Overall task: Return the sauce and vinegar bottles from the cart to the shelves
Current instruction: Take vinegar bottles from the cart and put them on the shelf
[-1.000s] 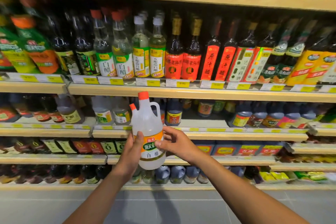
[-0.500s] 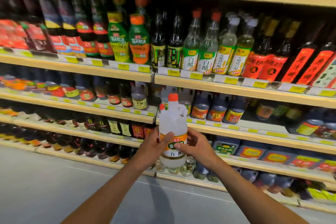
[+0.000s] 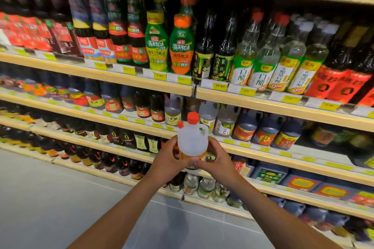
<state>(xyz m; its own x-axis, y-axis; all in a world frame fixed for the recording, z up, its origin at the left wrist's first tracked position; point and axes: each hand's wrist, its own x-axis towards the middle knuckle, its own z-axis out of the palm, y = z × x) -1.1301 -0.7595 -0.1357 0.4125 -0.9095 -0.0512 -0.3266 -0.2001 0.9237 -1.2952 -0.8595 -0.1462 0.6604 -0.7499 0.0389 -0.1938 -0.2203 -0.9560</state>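
Note:
I hold a white vinegar jug [image 3: 192, 140] with two red caps and an orange label upright in front of the shelves. My left hand [image 3: 168, 158] grips its lower left side and my right hand [image 3: 217, 160] wraps its lower right side. Both hands cover most of the label. Right behind the jug, on the second shelf [image 3: 283, 114], stand similar clear vinegar jugs [image 3: 208, 116] beside dark sauce jugs [image 3: 265, 129]. The cart is out of view.
Wooden shelves run across the view, packed with sauce and vinegar bottles: green and orange oyster sauce bottles [image 3: 169, 44] and tall clear vinegar bottles [image 3: 263, 54] on the upper shelf. Yellow price tags line the edges. Grey tiled floor [image 3: 60, 198] lies lower left.
The view has swung to the left along the shelves and come closer. The jug has turned in my hands, so its plain side faces me, and both hands hold it lower.

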